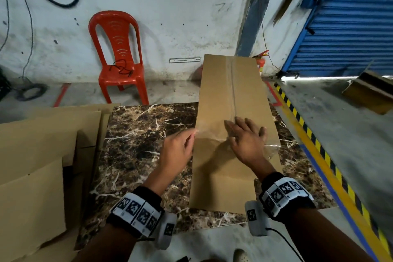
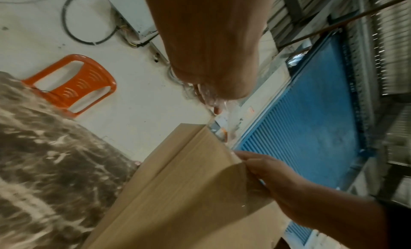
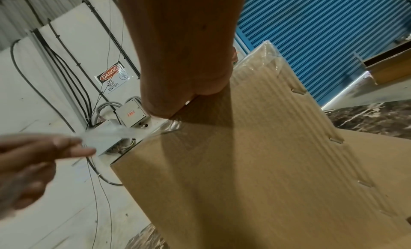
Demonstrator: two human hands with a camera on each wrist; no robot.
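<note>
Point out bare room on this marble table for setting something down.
Widest bare marble lies between the cardboard stack and the flat carton. A narrow strip runs right of the carton. Crowded mid-carton: left hand, right hand, tape.

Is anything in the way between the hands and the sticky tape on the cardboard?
Nothing visible is. The left hand pinches the end of the clear tape just off the left edge of the cardboard. The right hand presses flat on the cardboard where the tape crosses it.
</note>
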